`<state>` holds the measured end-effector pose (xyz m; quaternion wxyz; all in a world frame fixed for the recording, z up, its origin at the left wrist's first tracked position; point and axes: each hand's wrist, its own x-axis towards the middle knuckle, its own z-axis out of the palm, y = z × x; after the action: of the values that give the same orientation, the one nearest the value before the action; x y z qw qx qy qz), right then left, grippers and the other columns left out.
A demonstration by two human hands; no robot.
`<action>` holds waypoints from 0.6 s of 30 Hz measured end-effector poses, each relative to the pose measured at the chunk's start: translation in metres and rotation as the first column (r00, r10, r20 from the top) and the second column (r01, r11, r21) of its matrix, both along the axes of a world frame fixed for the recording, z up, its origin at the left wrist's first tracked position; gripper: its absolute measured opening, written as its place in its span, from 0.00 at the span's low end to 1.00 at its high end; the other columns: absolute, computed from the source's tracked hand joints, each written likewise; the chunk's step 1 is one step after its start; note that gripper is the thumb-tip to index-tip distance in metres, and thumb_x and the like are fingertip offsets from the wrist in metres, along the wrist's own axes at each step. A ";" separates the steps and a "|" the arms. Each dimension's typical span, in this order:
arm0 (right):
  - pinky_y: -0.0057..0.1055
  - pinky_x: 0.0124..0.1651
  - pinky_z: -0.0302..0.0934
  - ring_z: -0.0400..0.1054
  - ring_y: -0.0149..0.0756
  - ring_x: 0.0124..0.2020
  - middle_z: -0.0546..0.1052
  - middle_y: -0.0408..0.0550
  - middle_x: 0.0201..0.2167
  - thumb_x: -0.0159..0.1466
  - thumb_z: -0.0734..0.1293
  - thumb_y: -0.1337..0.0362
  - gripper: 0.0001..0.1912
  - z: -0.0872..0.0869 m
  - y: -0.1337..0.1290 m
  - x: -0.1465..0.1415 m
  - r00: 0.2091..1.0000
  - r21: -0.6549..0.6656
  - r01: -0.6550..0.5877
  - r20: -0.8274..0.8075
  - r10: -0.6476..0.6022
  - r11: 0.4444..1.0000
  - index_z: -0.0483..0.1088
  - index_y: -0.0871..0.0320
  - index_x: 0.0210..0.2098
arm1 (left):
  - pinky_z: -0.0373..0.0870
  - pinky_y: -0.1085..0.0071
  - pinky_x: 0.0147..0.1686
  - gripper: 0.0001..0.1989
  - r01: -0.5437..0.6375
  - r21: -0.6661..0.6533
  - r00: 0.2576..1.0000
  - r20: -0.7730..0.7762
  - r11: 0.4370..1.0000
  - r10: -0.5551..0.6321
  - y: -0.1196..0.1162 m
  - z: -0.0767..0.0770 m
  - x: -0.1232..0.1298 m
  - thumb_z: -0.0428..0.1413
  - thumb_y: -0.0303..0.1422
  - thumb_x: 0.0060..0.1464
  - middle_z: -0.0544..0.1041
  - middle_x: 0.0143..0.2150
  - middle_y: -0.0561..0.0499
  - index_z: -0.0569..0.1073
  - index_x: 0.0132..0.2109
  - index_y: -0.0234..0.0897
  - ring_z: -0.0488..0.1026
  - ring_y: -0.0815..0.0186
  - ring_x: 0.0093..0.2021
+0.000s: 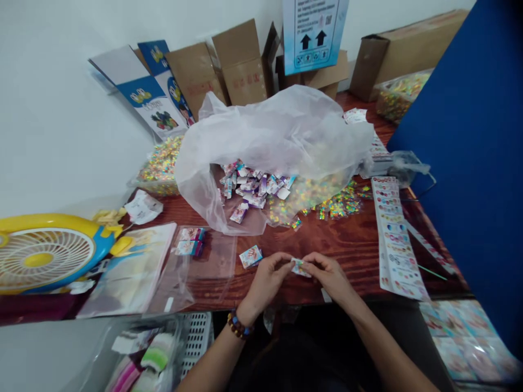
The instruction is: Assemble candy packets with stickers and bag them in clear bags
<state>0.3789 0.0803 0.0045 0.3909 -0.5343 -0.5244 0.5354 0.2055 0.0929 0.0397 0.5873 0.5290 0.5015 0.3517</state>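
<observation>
My left hand [267, 277] and my right hand [332, 276] meet over the front of the dark red wooden table. Between them they pinch a small printed packet [301, 267], white with coloured patches; my fingers cover both of its ends. Just left of my left hand lies a small printed box [250, 256]. Farther left, a few similar boxes [190, 241] are stacked on a clear plastic sheet. Beyond my hands, a pile of small purple and white boxes [255, 188] spills from under a translucent plastic bag [278, 128], with shiny yellow-green sachets [339, 204] beside it.
Sticker strips [394, 234] lie at the right, near a blue panel [461, 174]. A yellow and blue fan [44, 256] sits at the left. Cardboard boxes [243, 65] line the wall. A clear tub of glittery sachets [161, 166] stands behind left; a basket [198, 337] is below the edge.
</observation>
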 end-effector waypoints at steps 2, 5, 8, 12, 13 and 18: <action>0.26 0.31 0.58 0.66 0.32 0.28 0.72 0.43 0.26 0.62 0.61 0.57 0.11 -0.003 -0.008 0.006 0.989 0.084 0.058 0.132 -0.069 0.995 0.70 0.57 0.30 | 0.68 0.71 0.42 0.09 -0.060 0.150 0.991 -0.111 0.987 0.077 0.023 0.009 -0.007 0.56 0.36 0.51 0.78 0.37 0.48 0.77 0.38 0.38 0.73 0.63 0.39; 0.28 0.36 0.60 0.68 0.35 0.32 0.73 0.45 0.30 0.65 0.59 0.59 0.11 -0.010 -0.022 0.010 0.941 0.227 0.024 0.323 -0.098 0.974 0.69 0.56 0.33 | 0.67 0.68 0.45 0.11 -0.112 0.365 0.940 -0.263 0.924 0.218 0.073 0.021 -0.022 0.53 0.34 0.54 0.78 0.40 0.46 0.75 0.42 0.37 0.73 0.62 0.42; 0.29 0.38 0.61 0.69 0.36 0.34 0.73 0.46 0.32 0.66 0.57 0.61 0.10 -0.019 -0.031 0.010 0.905 0.321 -0.037 0.412 -0.104 0.946 0.69 0.54 0.36 | 0.66 0.66 0.47 0.13 -0.101 0.518 0.788 -0.479 0.849 0.386 0.130 0.025 -0.043 0.51 0.31 0.54 0.76 0.45 0.44 0.72 0.46 0.36 0.72 0.61 0.45; 0.30 0.38 0.63 0.71 0.36 0.36 0.74 0.47 0.34 0.67 0.57 0.61 0.10 -0.027 -0.032 0.008 0.888 0.387 -0.024 0.432 -0.158 0.922 0.68 0.54 0.39 | 0.66 0.64 0.45 0.14 -0.130 0.536 0.653 -0.587 0.834 0.479 0.187 0.022 -0.074 0.49 0.29 0.54 0.76 0.42 0.43 0.71 0.46 0.32 0.72 0.59 0.44; 0.29 0.38 0.64 0.71 0.36 0.36 0.74 0.46 0.34 0.67 0.57 0.62 0.10 -0.029 -0.031 0.008 0.886 0.402 -0.012 0.429 -0.177 0.916 0.68 0.53 0.39 | 0.65 0.64 0.45 0.14 -0.126 0.539 0.617 -0.615 0.833 0.491 0.196 0.021 -0.080 0.49 0.28 0.54 0.76 0.42 0.42 0.71 0.46 0.32 0.72 0.59 0.43; 0.27 0.38 0.67 0.74 0.36 0.36 0.77 0.46 0.34 0.66 0.58 0.61 0.10 -0.036 -0.027 0.008 0.857 0.533 -0.015 0.444 -0.264 0.846 0.70 0.52 0.39 | 0.64 0.66 0.44 0.12 -0.044 0.528 0.479 -0.734 0.848 0.482 0.230 0.022 -0.094 0.47 0.29 0.55 0.76 0.42 0.42 0.73 0.43 0.33 0.72 0.59 0.43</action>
<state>0.3866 0.0529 -0.0313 0.4053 -0.5631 -0.6947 0.1895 0.1113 0.3225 0.0617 0.0689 0.6628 0.7055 0.2415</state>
